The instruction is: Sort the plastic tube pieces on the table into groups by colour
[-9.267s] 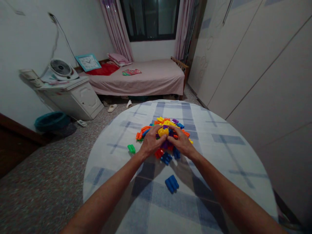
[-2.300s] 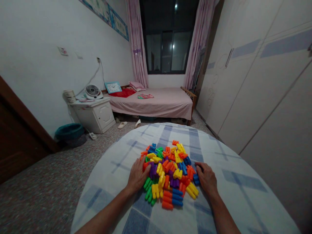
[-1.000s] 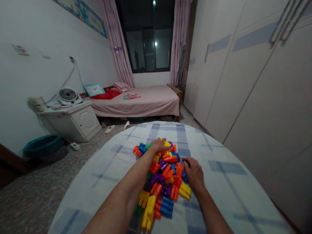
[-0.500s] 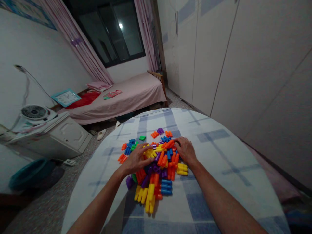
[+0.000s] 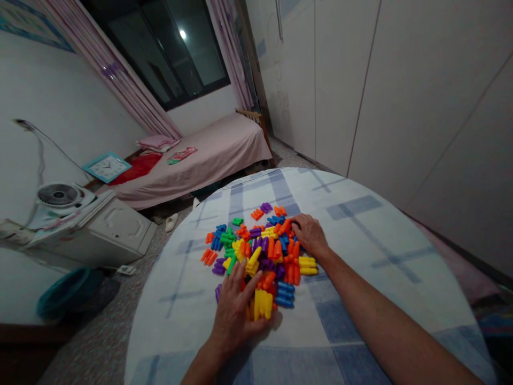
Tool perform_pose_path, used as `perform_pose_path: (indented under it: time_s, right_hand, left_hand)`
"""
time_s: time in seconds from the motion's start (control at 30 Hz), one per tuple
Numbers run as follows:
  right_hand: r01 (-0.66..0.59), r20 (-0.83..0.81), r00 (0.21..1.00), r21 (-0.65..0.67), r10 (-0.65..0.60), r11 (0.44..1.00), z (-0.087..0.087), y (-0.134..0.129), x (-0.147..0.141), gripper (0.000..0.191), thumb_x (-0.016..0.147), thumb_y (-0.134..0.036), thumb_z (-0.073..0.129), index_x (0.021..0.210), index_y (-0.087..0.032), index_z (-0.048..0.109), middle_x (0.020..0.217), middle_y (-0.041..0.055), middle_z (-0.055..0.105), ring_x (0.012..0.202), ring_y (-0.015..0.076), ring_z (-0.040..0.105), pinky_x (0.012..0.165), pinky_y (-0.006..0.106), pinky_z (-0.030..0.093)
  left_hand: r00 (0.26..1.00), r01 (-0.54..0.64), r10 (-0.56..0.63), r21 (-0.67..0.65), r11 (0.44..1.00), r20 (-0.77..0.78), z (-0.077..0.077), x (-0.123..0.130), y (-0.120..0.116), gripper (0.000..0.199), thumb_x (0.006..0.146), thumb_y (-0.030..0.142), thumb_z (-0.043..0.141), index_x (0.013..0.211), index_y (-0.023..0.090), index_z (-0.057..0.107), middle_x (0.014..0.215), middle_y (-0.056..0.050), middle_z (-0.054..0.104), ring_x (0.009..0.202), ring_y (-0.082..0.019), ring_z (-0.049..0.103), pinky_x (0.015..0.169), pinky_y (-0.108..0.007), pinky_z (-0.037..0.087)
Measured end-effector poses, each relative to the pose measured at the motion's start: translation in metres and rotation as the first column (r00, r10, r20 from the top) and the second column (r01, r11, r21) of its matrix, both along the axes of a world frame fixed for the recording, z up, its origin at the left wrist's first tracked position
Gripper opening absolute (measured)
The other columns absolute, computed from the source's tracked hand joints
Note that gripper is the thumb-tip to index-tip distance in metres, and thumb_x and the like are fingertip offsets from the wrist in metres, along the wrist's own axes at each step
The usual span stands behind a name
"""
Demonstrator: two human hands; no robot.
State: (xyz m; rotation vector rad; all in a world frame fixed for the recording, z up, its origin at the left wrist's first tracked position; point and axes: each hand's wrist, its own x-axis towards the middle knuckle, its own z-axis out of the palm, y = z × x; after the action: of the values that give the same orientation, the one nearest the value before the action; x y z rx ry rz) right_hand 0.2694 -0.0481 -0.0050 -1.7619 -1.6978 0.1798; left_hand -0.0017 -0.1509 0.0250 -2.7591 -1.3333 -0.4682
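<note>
A heap of colourful plastic pieces lies on the checked tablecloth (image 5: 180,299). My left hand (image 5: 236,302) rests over the near left side of the heap, its fingers spread, with a yellow piece (image 5: 263,305) beside its thumb. At the heap's right edge is my right hand (image 5: 310,234), fingers curled against an orange piece (image 5: 285,227); its fingertips are partly hidden. Blue pieces (image 5: 285,294) and yellow pieces (image 5: 308,266) lie at the near right. Green pieces (image 5: 227,237) are at the left, a purple one (image 5: 266,207) at the far side.
Beyond the round table stands a bed (image 5: 208,155) with a pink cover. A white cabinet (image 5: 120,224) with a fan (image 5: 59,194) is at the left, above a teal basin (image 5: 68,291). Pale wardrobe doors (image 5: 401,107) rise at the right.
My left hand has moved nearer, from the heap's upper left to its near left side, and pieces there have shifted. My right hand has stayed at the right edge. The view has shifted slightly.
</note>
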Motion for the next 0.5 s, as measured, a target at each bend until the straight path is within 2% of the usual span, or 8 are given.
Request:
perform_pose_path:
  time_s: [0.13,0.27,0.4,0.5]
  right_hand:
    - [0.000,-0.007,1.000,-0.013,0.000,1.000,0.001,0.000,0.000,0.021,0.086,-0.020,0.043,0.095,-0.020,0.063,0.099,0.0038,0.065,0.096,0.0176,0.053,0.083,0.028,0.034]
    - [0.001,-0.009,1.000,-0.037,-0.001,0.999,0.003,-0.001,0.000,0.022,0.087,-0.020,0.043,0.097,-0.020,0.063,0.102,0.0049,0.064,0.098,0.0174,0.052,0.084,0.029,0.033]
    - [-0.007,-0.007,1.000,-0.037,0.006,0.999,0.004,-0.002,-0.001,0.023,0.087,-0.020,0.042,0.098,-0.020,0.062,0.102,0.0053,0.064,0.098,0.0171,0.052,0.084,0.029,0.033]
    - [0.000,-0.010,1.000,-0.028,0.000,1.000,0.003,-0.002,-0.001,0.022,0.087,-0.020,0.042,0.097,-0.020,0.062,0.100,0.0049,0.065,0.097,0.0172,0.052,0.083,0.029,0.033]
  left_hand:
    - [0.997,-0.044,0.044,-0.002,0.999,0.066,-0.007,0.005,0.018,0.068,0.066,0.035,0.068,0.130,0.029,0.047,0.148,-0.009,0.026,0.130,-0.033,0.034,0.103,-0.049,0.035]
    - [0.981,-0.138,0.144,-0.049,0.989,0.132,-0.004,0.007,0.040,0.059,0.072,0.029,0.062,0.129,0.030,0.046,0.141,-0.008,0.038,0.125,-0.028,0.043,0.098,-0.041,0.043]
    - [0.957,-0.234,0.242,-0.064,0.970,0.160,0.011,0.011,0.061,0.057,0.076,0.025,0.057,0.131,0.026,0.042,0.134,-0.007,0.046,0.118,-0.025,0.050,0.089,-0.036,0.049]
    - [0.952,-0.277,0.281,-0.048,0.960,0.122,0.026,0.014,0.071,0.055,0.079,0.031,0.055,0.132,0.026,0.040,0.133,-0.007,0.048,0.113,-0.026,0.053,0.086,-0.037,0.049]
